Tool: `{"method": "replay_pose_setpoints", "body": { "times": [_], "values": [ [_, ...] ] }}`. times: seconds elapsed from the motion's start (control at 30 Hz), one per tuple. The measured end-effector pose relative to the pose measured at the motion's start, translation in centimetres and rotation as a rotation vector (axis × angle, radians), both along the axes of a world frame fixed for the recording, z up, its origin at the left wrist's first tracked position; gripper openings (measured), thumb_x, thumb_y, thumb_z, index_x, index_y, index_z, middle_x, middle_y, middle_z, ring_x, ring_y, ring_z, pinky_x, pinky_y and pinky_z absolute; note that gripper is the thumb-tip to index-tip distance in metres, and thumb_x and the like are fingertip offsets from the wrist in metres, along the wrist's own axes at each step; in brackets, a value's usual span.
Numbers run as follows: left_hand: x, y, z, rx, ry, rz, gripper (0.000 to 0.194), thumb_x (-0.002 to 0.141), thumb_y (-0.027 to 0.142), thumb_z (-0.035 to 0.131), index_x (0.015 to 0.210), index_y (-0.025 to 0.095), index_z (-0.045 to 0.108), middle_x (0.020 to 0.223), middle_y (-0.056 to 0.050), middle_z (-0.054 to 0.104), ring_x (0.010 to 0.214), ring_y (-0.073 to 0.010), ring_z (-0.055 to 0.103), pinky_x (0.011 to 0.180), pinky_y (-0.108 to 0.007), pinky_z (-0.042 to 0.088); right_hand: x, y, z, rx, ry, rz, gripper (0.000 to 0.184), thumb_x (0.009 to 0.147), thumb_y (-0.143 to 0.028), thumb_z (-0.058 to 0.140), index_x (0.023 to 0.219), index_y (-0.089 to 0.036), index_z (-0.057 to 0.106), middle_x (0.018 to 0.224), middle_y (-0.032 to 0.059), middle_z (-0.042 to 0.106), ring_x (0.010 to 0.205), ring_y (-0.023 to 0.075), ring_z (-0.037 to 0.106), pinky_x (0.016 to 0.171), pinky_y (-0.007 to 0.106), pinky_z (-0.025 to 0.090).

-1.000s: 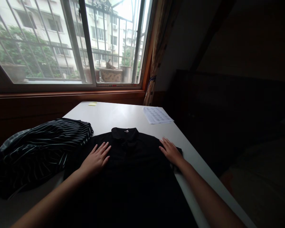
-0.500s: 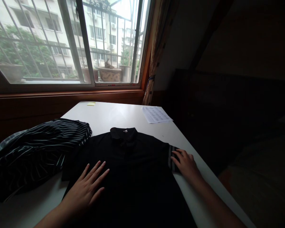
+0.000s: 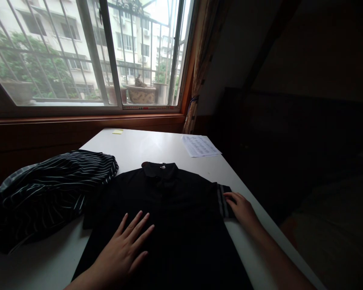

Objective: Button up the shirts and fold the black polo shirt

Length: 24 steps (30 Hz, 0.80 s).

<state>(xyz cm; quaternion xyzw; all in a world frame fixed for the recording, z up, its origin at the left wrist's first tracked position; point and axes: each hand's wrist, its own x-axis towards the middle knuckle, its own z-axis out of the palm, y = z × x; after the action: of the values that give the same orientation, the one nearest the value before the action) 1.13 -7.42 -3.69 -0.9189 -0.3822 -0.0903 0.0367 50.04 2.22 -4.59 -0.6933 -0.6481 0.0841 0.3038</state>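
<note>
A black polo shirt (image 3: 175,209) lies flat and face up on the white table (image 3: 145,147), collar toward the window. My left hand (image 3: 125,249) rests open on the shirt's lower left front, fingers spread flat. My right hand (image 3: 242,209) lies at the shirt's right sleeve, fingertips touching its grey-striped cuff (image 3: 222,200). Its fingers are loosely curved, nothing held in them.
A crumpled dark striped garment (image 3: 45,189) lies on the table's left side. A printed sheet of paper (image 3: 199,146) and a small yellow note (image 3: 117,131) lie near the far edge. A window with bars is behind; the table's right edge drops into dark room.
My left hand slid down from the shirt's left shoulder to its lower front. My right hand moved from the right shoulder outward to the sleeve cuff, which now lies spread out.
</note>
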Motion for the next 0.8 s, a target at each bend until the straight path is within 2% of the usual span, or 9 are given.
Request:
{"method": "replay_pose_setpoints", "body": {
  "times": [0.23, 0.3, 0.37, 0.43, 0.5, 0.57, 0.67, 0.73, 0.8],
  "values": [
    [4.8, -1.6, 0.1, -0.171, -0.082, -0.09, 0.069, 0.097, 0.052, 0.044, 0.156, 0.035, 0.011, 0.162, -0.005, 0.018, 0.147, -0.0356, 0.025, 0.115, -0.064, 0.025, 3.5, 1.6, -0.3, -0.009, -0.084, -0.041, 0.027, 0.08, -0.028, 0.047, 0.092, -0.021, 0.071, 0.099, 0.0082, 0.07, 0.096, 0.0251, 0.066, 0.091, 0.038, 0.05],
    [5.6, -1.3, 0.5, -0.19, -0.081, -0.128, 0.067, 0.097, 0.054, 0.043, 0.155, 0.036, 0.016, 0.162, -0.004, 0.021, 0.147, -0.0347, 0.026, 0.115, -0.062, 0.027, 4.5, 2.0, -0.3, -0.016, -0.124, -0.059, 0.029, 0.081, -0.026, 0.045, 0.093, -0.021, 0.072, 0.102, 0.0087, 0.07, 0.098, 0.0247, 0.066, 0.091, 0.037, 0.049],
    [5.5, 0.1, 1.0, -0.165, -0.094, -0.11, 0.058, 0.099, 0.053, 0.039, 0.153, 0.037, 0.025, 0.161, -0.002, 0.027, 0.146, -0.0327, 0.027, 0.115, -0.061, 0.026, 5.4, 2.4, -0.2, -0.027, -0.147, -0.076, 0.031, 0.083, -0.025, 0.044, 0.094, -0.02, 0.072, 0.103, 0.0091, 0.069, 0.097, 0.0242, 0.066, 0.089, 0.036, 0.05],
    [4.3, 2.4, 1.6, -0.099, -0.118, -0.002, 0.05, 0.101, 0.048, 0.037, 0.149, 0.035, 0.037, 0.157, -0.002, 0.036, 0.145, -0.0314, 0.03, 0.116, -0.061, 0.024, 6.1, 2.6, 0.0, -0.039, -0.164, -0.088, 0.032, 0.083, -0.025, 0.043, 0.095, -0.02, 0.072, 0.103, 0.009, 0.069, 0.096, 0.0235, 0.066, 0.086, 0.035, 0.05],
    [2.1, 5.3, 2.2, -0.018, -0.143, 0.177, 0.043, 0.101, 0.041, 0.038, 0.142, 0.031, 0.048, 0.152, -0.004, 0.045, 0.143, -0.0309, 0.034, 0.116, -0.06, 0.023, 6.4, 2.7, 0.1, -0.053, -0.186, -0.099, 0.032, 0.084, -0.024, 0.043, 0.096, -0.019, 0.073, 0.103, 0.0092, 0.068, 0.095, 0.0232, 0.066, 0.085, 0.034, 0.051],
    [-0.5, 8.0, 2.5, 0.047, -0.132, 0.37, 0.04, 0.1, 0.034, 0.041, 0.135, 0.025, 0.055, 0.146, -0.008, 0.05, 0.138, -0.0313, 0.04, 0.115, -0.056, 0.028, 6.5, 2.7, 0.1, -0.066, -0.211, -0.107, 0.032, 0.084, -0.022, 0.043, 0.097, -0.018, 0.073, 0.104, 0.0101, 0.068, 0.094, 0.0232, 0.066, 0.084, 0.033, 0.05],
    [-4.2, 10.9, 2.5, 0.039, -0.047, 0.576, 0.043, 0.097, 0.031, 0.044, 0.137, 0.018, 0.053, 0.137, -0.013, 0.056, 0.121, -0.0315, 0.053, 0.1, -0.046, 0.045, 6.5, 2.6, 0.3, -0.089, -0.244, -0.11, 0.035, 0.084, -0.018, 0.042, 0.101, -0.016, 0.073, 0.102, 0.0124, 0.067, 0.091, 0.0236, 0.066, 0.08, 0.033, 0.05],
    [-5.9, 11.8, 2.1, 0.016, 0.006, 0.635, 0.047, 0.096, 0.03, 0.043, 0.14, 0.016, 0.049, 0.13, -0.014, 0.059, 0.11, -0.0316, 0.057, 0.089, -0.043, 0.05, 6.5, 2.5, 0.5, -0.133, -0.303, -0.11, 0.039, 0.082, -0.013, 0.041, 0.106, -0.016, 0.072, 0.1, 0.0129, 0.068, 0.087, 0.0233, 0.066, 0.075, 0.032, 0.05],
    [-7.0, 12.3, 1.7, 0.011, 0.016, 0.64, 0.049, 0.097, 0.027, 0.041, 0.143, 0.013, 0.046, 0.123, -0.016, 0.06, 0.104, -0.0305, 0.059, 0.089, -0.042, 0.049, 6.8, 2.2, 0.7, -0.191, -0.376, -0.115, 0.046, 0.078, -0.008, 0.042, 0.112, -0.018, 0.071, 0.099, 0.0126, 0.069, 0.083, 0.0227, 0.067, 0.071, 0.03, 0.049]
  ]
}}
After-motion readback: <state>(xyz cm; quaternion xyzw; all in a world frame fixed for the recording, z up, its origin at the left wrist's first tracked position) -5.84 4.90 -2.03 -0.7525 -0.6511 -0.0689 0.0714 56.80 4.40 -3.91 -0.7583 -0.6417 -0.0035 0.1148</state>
